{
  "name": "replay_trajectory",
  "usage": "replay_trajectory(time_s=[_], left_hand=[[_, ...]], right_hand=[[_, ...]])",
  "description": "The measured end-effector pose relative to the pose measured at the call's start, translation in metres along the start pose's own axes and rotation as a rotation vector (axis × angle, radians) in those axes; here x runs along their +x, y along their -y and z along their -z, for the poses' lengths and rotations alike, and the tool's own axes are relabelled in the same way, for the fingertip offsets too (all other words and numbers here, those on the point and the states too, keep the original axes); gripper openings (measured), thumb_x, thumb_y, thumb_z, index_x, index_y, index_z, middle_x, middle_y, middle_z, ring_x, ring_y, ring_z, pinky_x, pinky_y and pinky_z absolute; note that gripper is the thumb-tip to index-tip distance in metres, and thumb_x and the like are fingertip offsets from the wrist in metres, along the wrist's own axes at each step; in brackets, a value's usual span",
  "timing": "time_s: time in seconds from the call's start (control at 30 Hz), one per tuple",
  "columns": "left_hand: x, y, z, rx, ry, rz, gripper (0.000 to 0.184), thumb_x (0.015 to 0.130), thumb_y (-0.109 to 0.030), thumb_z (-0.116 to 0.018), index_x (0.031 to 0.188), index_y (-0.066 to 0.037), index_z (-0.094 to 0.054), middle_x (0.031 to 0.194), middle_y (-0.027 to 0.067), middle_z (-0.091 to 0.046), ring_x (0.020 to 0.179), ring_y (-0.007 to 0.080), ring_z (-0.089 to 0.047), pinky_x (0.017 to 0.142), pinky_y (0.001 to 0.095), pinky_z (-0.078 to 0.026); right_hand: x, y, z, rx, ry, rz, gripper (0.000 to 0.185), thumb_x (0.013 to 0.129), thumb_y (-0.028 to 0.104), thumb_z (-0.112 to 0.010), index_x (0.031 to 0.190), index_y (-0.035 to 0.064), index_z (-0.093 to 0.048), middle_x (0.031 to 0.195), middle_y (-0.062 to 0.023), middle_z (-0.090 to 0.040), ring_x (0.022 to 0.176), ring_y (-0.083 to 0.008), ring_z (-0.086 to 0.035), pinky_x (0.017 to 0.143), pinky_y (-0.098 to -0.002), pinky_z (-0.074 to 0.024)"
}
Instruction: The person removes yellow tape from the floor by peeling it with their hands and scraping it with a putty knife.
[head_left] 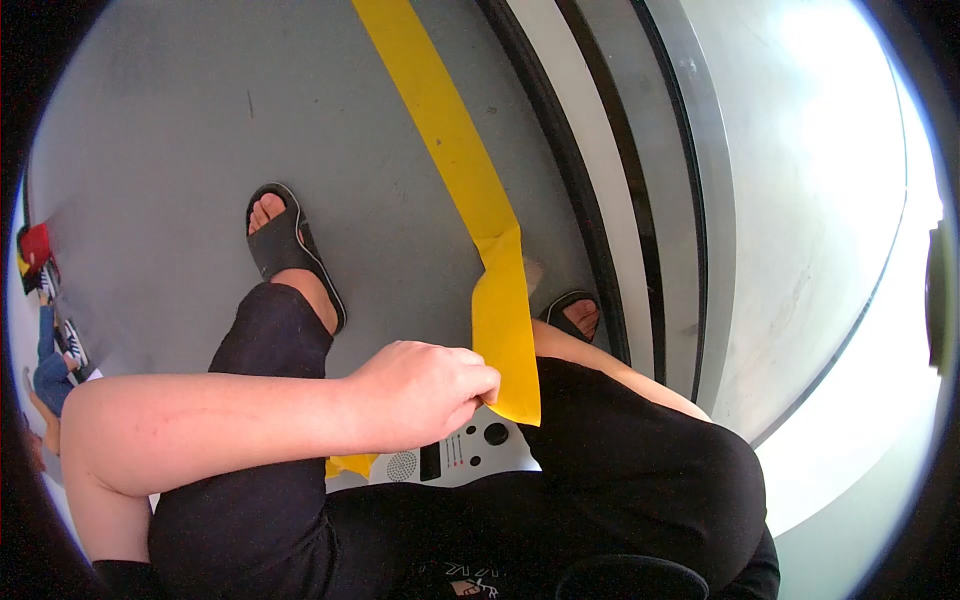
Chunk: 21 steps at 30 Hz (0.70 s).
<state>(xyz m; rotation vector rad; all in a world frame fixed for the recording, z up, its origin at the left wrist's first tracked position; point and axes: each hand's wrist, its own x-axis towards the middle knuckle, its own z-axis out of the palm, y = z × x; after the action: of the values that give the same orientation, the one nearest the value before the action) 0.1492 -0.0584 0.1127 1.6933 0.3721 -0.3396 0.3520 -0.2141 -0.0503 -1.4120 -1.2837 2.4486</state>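
Observation:
A strip of yellow floor tape (440, 130) runs along the grey floor, and its near end is peeled up toward me. My left hand (425, 395) is closed on the edge of that lifted end, above my lap. Behind the raised tape, close to the floor where it lifts off, a small part of my right hand (534, 271) shows. The tape hides most of it, so its fingers cannot be made out.
Under me is a white device (440, 460) with a speaker grille and knobs, beside a yellow piece (350, 465). A white and black curved base (610, 150) borders the right. My sandalled foot (285, 240) stands left of the tape. Another person's jeans (50, 375) show far left.

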Motion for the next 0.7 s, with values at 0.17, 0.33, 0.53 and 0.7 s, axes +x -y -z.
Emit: replay_trajectory(time_s=[0.17,0.33,0.53,0.7], left_hand=[[0.000,0.004,-0.002,-0.004,0.000,0.002,0.011,0.081,-0.012,-0.059,0.091,-0.007,-0.063,0.086,0.0099,-0.065,0.081,0.0318,-0.064,0.069,0.0421,-0.053],[0.000,0.002,0.000,-0.004,-0.014,-0.013,0.009,0.082,-0.008,-0.057,0.088,-0.005,-0.062,0.085,0.0109,-0.064,0.079,0.0297,-0.065,0.071,0.0403,-0.053],[0.001,0.003,0.000,-0.014,-0.012,-0.017,0.009,0.083,-0.008,-0.057,0.088,-0.004,-0.062,0.086,0.0109,-0.064,0.079,0.0292,-0.065,0.072,0.0397,-0.054],[0.002,0.002,0.003,-0.025,0.002,-0.010,0.009,0.083,-0.008,-0.057,0.089,-0.004,-0.062,0.086,0.0109,-0.064,0.080,0.0288,-0.065,0.073,0.0394,-0.054]], right_hand=[[-0.001,-0.001,-0.002,0.049,-0.037,0.008,0.040,0.091,0.026,-0.061,0.125,0.0062,-0.056,0.123,-0.0156,-0.062,0.116,-0.0258,-0.058,0.097,-0.0385,-0.0450],[-0.002,-0.004,-0.001,0.017,-0.012,0.035,0.041,0.090,0.026,-0.061,0.126,0.0061,-0.056,0.124,-0.0152,-0.061,0.116,-0.0257,-0.057,0.098,-0.0385,-0.0444],[0.008,-0.025,-0.002,0.165,-0.107,-0.019,0.042,0.090,0.026,-0.061,0.126,0.0056,-0.055,0.125,-0.0141,-0.061,0.117,-0.0246,-0.057,0.099,-0.0379,-0.0438],[-0.010,0.024,0.001,0.169,-0.153,-0.110,0.041,0.090,0.024,-0.062,0.125,0.0039,-0.055,0.122,-0.0133,-0.063,0.115,-0.0206,-0.058,0.098,-0.0347,-0.0437]])
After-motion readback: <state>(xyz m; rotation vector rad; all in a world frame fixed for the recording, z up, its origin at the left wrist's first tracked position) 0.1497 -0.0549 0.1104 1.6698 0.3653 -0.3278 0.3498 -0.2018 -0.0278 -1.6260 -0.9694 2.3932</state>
